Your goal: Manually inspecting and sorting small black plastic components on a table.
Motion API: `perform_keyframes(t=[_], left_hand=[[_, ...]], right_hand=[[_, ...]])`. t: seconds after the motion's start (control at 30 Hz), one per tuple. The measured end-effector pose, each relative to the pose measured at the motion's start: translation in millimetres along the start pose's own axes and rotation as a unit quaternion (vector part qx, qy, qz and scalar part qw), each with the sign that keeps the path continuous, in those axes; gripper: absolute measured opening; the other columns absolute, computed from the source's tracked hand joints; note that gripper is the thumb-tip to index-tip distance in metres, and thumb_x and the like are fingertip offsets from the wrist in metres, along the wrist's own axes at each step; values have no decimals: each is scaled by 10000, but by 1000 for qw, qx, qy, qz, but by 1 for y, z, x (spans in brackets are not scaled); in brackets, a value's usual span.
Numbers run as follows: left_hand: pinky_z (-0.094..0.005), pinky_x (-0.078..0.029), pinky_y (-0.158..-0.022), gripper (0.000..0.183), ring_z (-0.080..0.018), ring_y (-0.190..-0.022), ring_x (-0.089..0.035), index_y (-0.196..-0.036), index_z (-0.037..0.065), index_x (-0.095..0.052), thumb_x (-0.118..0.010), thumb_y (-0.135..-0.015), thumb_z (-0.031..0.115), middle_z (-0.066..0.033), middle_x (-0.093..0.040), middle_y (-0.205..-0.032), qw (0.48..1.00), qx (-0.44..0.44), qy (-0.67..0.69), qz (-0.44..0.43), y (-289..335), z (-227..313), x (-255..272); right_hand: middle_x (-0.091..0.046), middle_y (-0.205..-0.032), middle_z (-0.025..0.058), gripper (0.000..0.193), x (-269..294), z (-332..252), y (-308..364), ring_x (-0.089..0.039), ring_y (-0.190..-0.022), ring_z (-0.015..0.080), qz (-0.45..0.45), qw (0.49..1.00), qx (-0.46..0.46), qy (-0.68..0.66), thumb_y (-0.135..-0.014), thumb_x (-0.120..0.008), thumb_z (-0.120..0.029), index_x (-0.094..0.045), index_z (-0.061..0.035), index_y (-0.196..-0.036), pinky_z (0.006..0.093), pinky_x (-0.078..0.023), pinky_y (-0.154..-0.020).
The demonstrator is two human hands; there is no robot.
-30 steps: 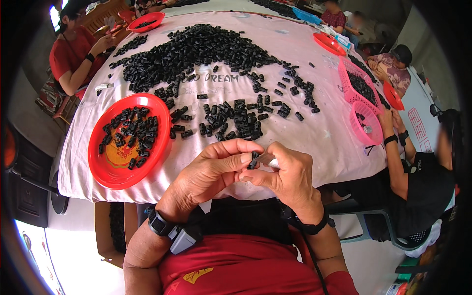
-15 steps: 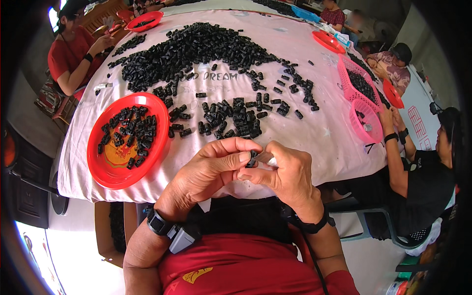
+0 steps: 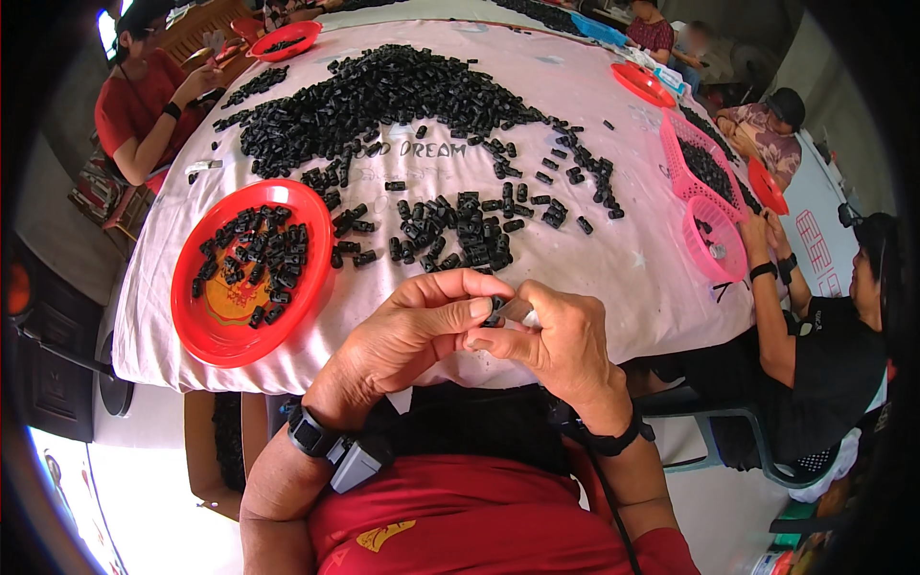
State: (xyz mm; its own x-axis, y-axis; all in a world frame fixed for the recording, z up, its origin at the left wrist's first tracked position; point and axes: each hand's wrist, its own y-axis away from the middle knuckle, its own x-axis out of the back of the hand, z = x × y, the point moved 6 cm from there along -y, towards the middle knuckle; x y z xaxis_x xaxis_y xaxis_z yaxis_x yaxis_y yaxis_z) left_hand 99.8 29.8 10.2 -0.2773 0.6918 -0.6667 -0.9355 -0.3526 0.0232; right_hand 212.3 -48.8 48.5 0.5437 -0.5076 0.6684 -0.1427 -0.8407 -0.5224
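Black part (image 3: 493, 320): located between the two hands, pinched at the thumb and forefinger tips of the left hand (image 3: 412, 326); the left grip is closed down to the width of the piece, with the other fingers curled loosely behind. The right hand (image 3: 572, 340) is drawn in, thumb and curled forefinger nipping a thin grey blade-like tool (image 3: 518, 310); the tool's tip points leftward and meets or nearly meets the black part, actual contact being too small to confirm. Compared with half a second earlier, change is slight; the hands keep the same grips and the same place over the near edge of the pink cloth (image 3: 613, 287), with at most a small shift in the angle of tool and piece; neither hand has let go. Such steadiness suggests that work on this single piece is still in progress; whether its surface has altered cannot be told. To the left of the left hand, the red plate (image 3: 225, 353) shows no evident change in its contents; directly beyond both hands lies a loose cluster of black parts (image 3: 470, 230), with the large heap (image 3: 374, 110) farther out, likewise undisturbed.
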Motion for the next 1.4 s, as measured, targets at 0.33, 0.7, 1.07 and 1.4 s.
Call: perform_keyframes(t=[0.33,0.7,1.07,1.4], left_hand=[[-262,-523,-823,272,-119,-890,-632,-1187,0,-601,-608,-934,99,-62,-661,-1036,1000,-2,5,-7,0,1,1],[-256,-521,-827,269,-121,-897,-632,-1182,-7,-600,-608,-933,95,-64,-654,-1054,1000,3,16,0,0,1,-2],[-235,-494,-718,282,-92,-695,-589,-1188,18,-570,-620,-932,124,-21,-627,-908,998,40,46,11,2,2,4],[-239,-502,-768,301,-106,-802,-602,-1223,20,-550,-599,-947,129,-50,-645,-964,997,-11,71,-11,-1,6,2]], right_hand=[[-591,-560,65,508,-8,3,1,-624,-491,226,-29,999,-3,-19,-741,-753,-535,-603,-50,-743,329,-452,-432],[-598,-570,63,507,-1,-1,0,-627,-496,215,-11,1000,-3,-4,-753,-739,-537,-613,-47,-772,322,-459,-437],[-704,-883,94,319,9,-15,-3,-701,-704,128,14,970,-16,-243,-831,-733,-122,-595,-10,-1097,236,-524,-530],[-694,-858,91,203,6,-1,-1,-603,-630,39,40,961,-49,-268,-859,-682,-48,-607,-2,-1042,187,-455,-512]])
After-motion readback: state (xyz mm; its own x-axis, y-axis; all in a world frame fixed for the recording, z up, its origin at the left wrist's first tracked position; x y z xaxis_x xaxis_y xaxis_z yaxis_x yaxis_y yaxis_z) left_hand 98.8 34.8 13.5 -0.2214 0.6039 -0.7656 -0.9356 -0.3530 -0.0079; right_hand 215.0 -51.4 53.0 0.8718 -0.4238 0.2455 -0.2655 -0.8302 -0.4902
